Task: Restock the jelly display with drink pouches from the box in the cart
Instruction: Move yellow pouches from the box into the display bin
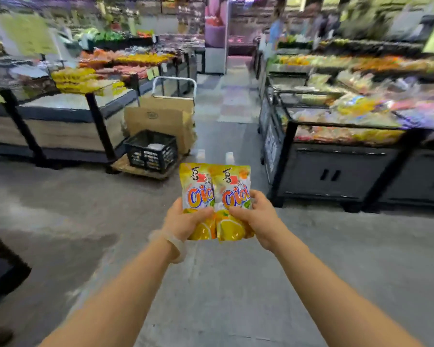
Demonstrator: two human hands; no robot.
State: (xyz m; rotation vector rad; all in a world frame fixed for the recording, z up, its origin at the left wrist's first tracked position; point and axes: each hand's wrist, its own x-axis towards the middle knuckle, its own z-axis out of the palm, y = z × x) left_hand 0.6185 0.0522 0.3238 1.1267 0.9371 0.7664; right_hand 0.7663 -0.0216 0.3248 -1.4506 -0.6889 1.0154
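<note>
Two pouches are standing upright side by side in the air above the floor, in the middle of the aisle: the left pouch (198, 194) and the right pouch (233, 199), touching along their inner edges, with the white caps pointing up. The left hand (186, 220) is gripping the bottom of the left pouch, thumb across the front. The right hand (254, 214) is gripping the bottom of the right pouch in the same way.

The cart (161, 136) with its boxes (158, 121) and a black crate (150, 151) is standing well apart, ahead on the left. The display (336, 156) with colourful packets is standing ahead on the right; which part is holding jelly I cannot tell, because the view is blurred.

I am judging that the risk is in the grip: each pouch is being held only low down, so its heavy top may be tipping forward and slipping to the floor while the person is walking.
</note>
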